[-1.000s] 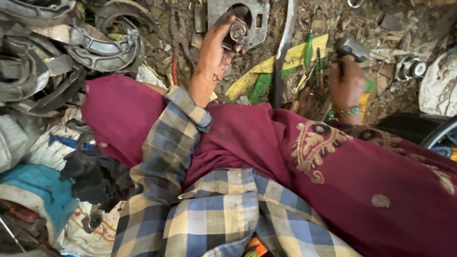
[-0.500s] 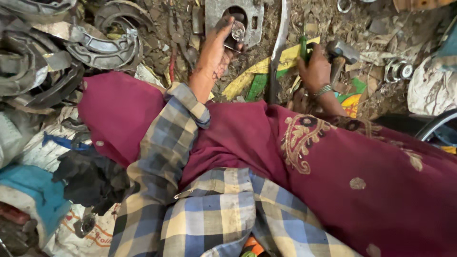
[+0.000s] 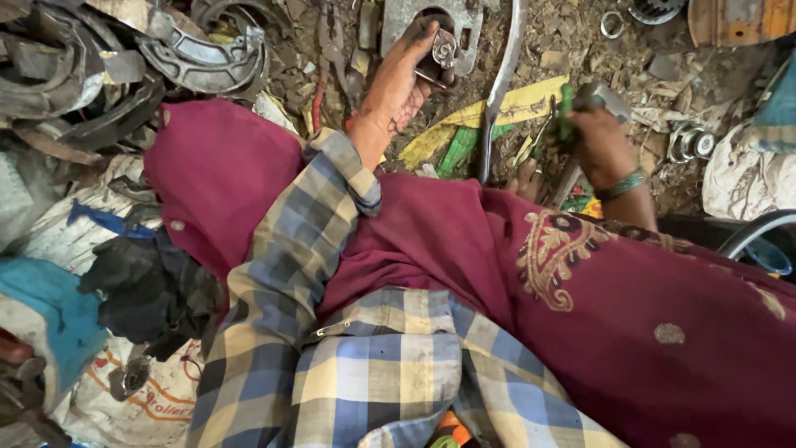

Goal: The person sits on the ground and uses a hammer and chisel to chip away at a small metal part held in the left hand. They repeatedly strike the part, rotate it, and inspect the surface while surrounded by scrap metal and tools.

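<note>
Grey metal plate (image 3: 431, 21) with round hole lies flat on dirt, straight ahead of your left hand (image 3: 398, 83). Left hand, fingers curled, pinches small shiny metal part (image 3: 444, 54) against plate. Long bent metal bar (image 3: 502, 83) stands between your hands. Right hand (image 3: 601, 145) closed round hammer (image 3: 593, 104), off to right, near loose bearing (image 3: 688, 143).

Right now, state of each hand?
Left hand: closed on a small metal part against the metal plate.
Right hand: closed on a hammer.
</note>
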Motion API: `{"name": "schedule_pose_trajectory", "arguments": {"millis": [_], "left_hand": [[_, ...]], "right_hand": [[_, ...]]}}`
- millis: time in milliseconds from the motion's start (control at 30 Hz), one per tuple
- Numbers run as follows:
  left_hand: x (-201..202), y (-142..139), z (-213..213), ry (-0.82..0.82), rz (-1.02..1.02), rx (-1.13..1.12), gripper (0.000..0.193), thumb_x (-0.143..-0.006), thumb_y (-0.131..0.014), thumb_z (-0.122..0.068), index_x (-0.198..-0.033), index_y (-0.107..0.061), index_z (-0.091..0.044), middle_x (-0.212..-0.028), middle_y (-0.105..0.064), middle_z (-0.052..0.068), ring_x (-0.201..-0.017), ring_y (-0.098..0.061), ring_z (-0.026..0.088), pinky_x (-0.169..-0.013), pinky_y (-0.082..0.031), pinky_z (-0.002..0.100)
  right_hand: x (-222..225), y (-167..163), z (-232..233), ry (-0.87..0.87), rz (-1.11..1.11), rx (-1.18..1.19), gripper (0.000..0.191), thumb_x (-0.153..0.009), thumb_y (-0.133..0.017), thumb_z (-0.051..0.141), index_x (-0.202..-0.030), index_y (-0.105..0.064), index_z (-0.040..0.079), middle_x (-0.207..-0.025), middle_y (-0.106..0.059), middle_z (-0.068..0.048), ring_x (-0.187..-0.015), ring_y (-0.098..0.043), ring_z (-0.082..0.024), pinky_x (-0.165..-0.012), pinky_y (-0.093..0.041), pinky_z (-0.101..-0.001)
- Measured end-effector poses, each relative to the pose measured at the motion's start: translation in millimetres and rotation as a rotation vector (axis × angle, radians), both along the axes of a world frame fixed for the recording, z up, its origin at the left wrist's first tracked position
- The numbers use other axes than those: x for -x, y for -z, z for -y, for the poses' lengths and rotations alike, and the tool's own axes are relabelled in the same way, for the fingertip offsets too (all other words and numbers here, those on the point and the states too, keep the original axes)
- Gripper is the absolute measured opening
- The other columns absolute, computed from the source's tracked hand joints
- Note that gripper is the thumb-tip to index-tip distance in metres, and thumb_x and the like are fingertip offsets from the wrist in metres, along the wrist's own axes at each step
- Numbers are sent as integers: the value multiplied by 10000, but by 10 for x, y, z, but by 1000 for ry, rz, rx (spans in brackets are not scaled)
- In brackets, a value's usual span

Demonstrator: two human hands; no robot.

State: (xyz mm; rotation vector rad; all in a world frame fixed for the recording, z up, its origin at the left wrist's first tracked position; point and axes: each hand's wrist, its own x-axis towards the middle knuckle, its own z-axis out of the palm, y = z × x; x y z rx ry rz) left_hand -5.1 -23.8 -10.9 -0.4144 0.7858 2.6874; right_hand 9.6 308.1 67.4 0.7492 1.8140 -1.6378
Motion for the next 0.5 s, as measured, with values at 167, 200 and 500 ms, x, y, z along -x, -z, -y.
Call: {"name": "schedule_pose_trajectory", "arguments": {"millis": [167, 200, 500], "left_hand": [[-76, -167, 163, 126, -2, 266, 392, -1006, -616, -438, -1255, -639, -136, -844, -756, 112, -416, -441, 62, -314, -320, 189], [-77, -174, 170, 120, -1, 263, 397, -988, -623, -444, -1225, -654, -127, -854, -766, 103, -426, -472, 51, -325, -333, 189], [-64, -7, 85, -15, -74, -14, 374, -1026, -691, -244, -1314, -578, -33, -1129, -676, 62, -968, -737, 195, -855, -675, 419]], "right_hand": [[-144, 326, -2, -187, -229, 44, 408, -1072, -578, 137, -1449, -480, 15, -1260, -644, -105, -1059, -680, -189, -908, -612, -352], [-159, 342, -39, -216, -297, 94, 453, -1075, -586, 143, -1489, -455, 14, -1313, -626, -101, -1102, -673, -183, -936, -617, -347], [-265, 241, -313, -521, -480, -781, 233, -1072, -649, 139, -1293, -676, 74, -1141, -774, -164, -1007, -772, -247, -879, -606, -377]]}}
